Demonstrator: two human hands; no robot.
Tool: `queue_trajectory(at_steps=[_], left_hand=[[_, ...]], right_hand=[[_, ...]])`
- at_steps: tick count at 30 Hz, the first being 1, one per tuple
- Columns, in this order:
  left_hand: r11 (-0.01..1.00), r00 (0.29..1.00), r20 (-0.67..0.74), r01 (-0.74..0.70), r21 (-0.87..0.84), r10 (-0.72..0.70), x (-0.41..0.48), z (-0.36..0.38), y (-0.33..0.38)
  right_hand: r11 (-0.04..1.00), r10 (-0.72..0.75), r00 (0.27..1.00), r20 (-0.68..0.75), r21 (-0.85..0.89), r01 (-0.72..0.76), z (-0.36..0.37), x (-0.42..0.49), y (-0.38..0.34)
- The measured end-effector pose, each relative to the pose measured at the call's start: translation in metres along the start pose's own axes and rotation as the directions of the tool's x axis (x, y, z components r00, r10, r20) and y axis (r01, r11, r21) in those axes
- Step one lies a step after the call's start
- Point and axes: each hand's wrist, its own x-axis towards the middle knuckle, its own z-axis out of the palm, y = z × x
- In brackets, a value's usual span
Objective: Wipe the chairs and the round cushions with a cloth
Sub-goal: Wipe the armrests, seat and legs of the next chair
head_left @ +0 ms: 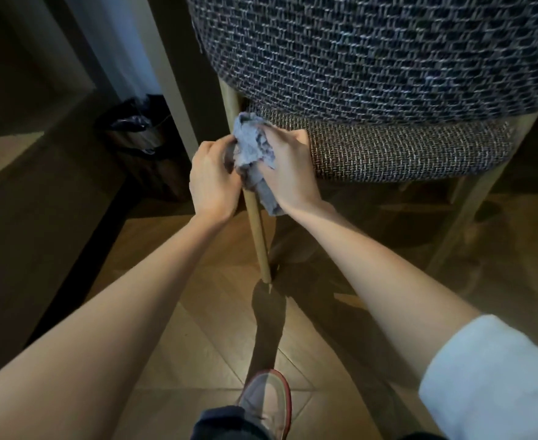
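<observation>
A chair with a dark woven backrest (388, 52) and a brown woven seat (404, 150) fills the upper right. Its wooden rear leg (259, 242) runs down to the floor in the middle. A crumpled grey cloth (251, 144) is bunched around the top of that leg, just below the seat's corner. My left hand (212, 179) grips the cloth and leg from the left. From the right, my right hand (288, 173) holds the cloth against the leg. The leg's top is hidden by cloth and hands.
A waste bin with a black bag (134, 128) stands at the left behind a white post (172, 77). A second chair leg (470, 201) slants down at the right. Wooden parquet floor (197, 328) lies below, with my shoe (266, 398) near the bottom.
</observation>
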Motion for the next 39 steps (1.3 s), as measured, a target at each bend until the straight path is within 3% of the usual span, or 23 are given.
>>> queue_trajectory(at_steps=[5,9,16,21,25,29,33,39], left_hand=[[0.984,0.985,0.087,-0.138,-0.111,0.148,-0.014,-0.001,0.002],[0.973,0.974,0.130,-0.165,-0.161,0.187,-0.029,0.003,0.022],[0.955,0.928,0.245,-0.244,-0.167,0.280,-0.043,0.033,0.098],[0.942,0.894,0.332,-0.226,-0.250,0.303,-0.051,0.038,0.127],[0.948,0.904,0.322,-0.212,-0.236,0.282,-0.051,0.016,0.125],[0.950,0.945,0.222,-0.182,-0.253,0.240,-0.056,-0.025,0.101],[0.941,0.990,0.084,-0.081,-0.327,0.114,-0.060,-0.070,0.068],[0.838,0.979,0.201,0.076,-0.541,0.041,-0.051,-0.115,0.045]], right_hand=[[0.994,-0.050,0.998,0.028,-0.100,0.052,-0.011,-0.011,0.010],[0.990,-0.033,0.998,0.057,-0.136,0.041,-0.041,-0.030,0.025],[0.955,0.161,0.982,-0.100,-0.235,-0.181,-0.107,-0.059,0.063],[0.947,0.261,0.943,-0.204,-0.137,-0.292,-0.132,-0.069,0.061],[0.959,0.262,0.955,-0.138,-0.069,-0.273,-0.142,-0.075,0.045],[0.920,0.375,0.926,0.045,0.103,-0.378,-0.134,-0.067,0.015],[0.879,0.288,0.936,0.204,0.332,-0.343,-0.106,-0.056,-0.028],[0.776,0.196,0.924,0.329,0.524,-0.351,-0.065,-0.033,-0.075]])
